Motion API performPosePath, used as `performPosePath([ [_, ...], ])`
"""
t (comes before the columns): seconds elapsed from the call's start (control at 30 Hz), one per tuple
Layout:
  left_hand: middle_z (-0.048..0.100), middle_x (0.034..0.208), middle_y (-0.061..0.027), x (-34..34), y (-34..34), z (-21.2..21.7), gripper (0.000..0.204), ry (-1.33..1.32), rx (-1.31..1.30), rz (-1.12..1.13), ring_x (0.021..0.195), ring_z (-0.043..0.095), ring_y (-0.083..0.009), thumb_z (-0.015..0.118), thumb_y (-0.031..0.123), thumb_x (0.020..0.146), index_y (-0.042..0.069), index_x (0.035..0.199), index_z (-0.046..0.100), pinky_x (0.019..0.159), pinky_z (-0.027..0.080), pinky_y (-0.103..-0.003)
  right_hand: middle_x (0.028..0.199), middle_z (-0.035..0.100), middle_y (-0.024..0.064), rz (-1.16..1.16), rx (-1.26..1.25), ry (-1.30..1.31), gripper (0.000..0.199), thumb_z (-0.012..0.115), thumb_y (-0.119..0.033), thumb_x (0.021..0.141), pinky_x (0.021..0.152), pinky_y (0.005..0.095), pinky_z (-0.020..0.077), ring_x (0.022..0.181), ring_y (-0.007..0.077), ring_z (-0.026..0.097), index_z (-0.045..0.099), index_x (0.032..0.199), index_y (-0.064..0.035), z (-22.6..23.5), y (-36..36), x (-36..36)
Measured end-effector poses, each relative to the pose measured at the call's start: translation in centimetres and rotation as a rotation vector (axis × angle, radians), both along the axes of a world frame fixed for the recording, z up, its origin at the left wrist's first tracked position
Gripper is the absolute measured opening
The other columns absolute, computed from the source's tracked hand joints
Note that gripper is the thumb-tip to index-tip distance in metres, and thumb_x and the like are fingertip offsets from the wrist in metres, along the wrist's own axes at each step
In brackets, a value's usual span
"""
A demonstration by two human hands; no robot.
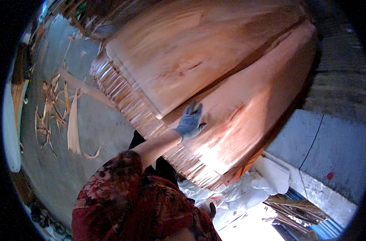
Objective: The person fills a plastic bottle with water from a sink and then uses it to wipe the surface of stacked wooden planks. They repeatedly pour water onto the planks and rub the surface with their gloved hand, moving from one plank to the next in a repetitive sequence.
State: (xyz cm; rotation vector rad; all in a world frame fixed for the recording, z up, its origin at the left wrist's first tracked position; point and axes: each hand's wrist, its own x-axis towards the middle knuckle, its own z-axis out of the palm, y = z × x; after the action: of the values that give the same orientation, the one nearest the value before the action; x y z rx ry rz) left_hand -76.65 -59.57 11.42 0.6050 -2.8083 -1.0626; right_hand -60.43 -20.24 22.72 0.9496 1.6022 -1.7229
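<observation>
Head view: gloved hand (189, 121) flat, fingers spread, gripping nothing, pressing top wood sheet (247, 100) on stack (126, 100); scraps (58, 108) far left on floor (98, 132).

A grey-blue glove (189, 121) is worn on the one hand (189, 121) that is seen clearly; its fabric is wrinkled at the fingers and darker along the fingertips, and it ends in a snug cuff at the wrist. The forearm above the cuff is left bare. The upper arm and shoulder are covered by a short sleeve (122, 168) of a dark red garment (150, 209), patterned all over with blotchy black and deep crimson floral shapes. Dark trousers (163, 166) are glimpsed beyond the sleeve. Which hand is gloved cannot be told for certain.
</observation>
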Motion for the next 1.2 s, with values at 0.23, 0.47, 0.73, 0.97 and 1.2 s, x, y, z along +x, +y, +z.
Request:
performPosePath([
  [0.23,0.045,0.124,-0.0152,-1.0,4.9,-12.4,0.043,-0.259,-0.019,0.065,0.113,0.043,-0.0318,0.053,0.021,0.076,0.009,0.117,0.048,0.092,0.035,-0.045,0.087,0.055,0.0071,0.194,0.001,0.045,0.046,0.063,0.002,0.072,0.059,0.0318,0.0482,0.069,0.0178,0.055,0.046,0.113,-0.0070,-1.1,-5.5,-6.2],
  [0.47,0.055,0.110,-0.0131,0.6,-4.3,-3.3,0.031,-0.372,0.421,-0.276,0.102,0.052,-0.0312,0.047,0.028,0.080,0.013,0.106,0.054,0.078,0.045,-0.045,0.086,0.055,0.0070,0.323,-0.094,0.230,0.044,0.063,0.002,0.072,0.059,0.0329,0.0483,0.069,0.0183,0.055,0.047,0.112,-0.0066,-2.7,-16.0,-14.1],
  [0.73,0.014,0.138,-0.0277,9.5,-28.1,-8.1,0.098,-0.041,-0.216,1.138,0.130,0.007,-0.0427,0.064,0.034,0.070,-0.007,0.134,0.003,0.106,0.012,-0.042,0.085,0.055,0.0068,0.386,-0.111,0.168,0.041,0.062,0.002,0.072,0.060,0.0343,0.0485,0.068,0.0190,0.055,0.048,0.110,-0.0062,-5.2,-21.5,-13.9],
  [0.97,0.016,0.139,-0.0249,7.9,-33.5,-12.0,0.100,-0.070,0.501,1.427,0.129,0.011,-0.0391,0.068,0.040,0.066,-0.006,0.133,0.009,0.106,0.013,-0.042,0.084,0.054,0.0067,0.364,-0.071,0.095,0.039,0.062,0.002,0.073,0.060,0.0354,0.0486,0.068,0.0195,0.055,0.048,0.109,-0.0058,-5.7,-22.8,-12.5],
  [1.2,0.053,0.108,-0.0138,10.9,-34.6,-4.7,0.065,0.739,1.093,1.343,0.090,0.055,-0.0234,0.071,0.023,0.069,0.003,0.119,0.036,0.081,0.045,-0.038,0.082,0.055,0.0088,0.245,-0.038,0.004,0.037,0.061,0.003,0.072,0.060,0.0371,0.0488,0.066,0.0218,0.055,0.049,0.107,-0.0037,-4.8,-22.8,-9.9],
])
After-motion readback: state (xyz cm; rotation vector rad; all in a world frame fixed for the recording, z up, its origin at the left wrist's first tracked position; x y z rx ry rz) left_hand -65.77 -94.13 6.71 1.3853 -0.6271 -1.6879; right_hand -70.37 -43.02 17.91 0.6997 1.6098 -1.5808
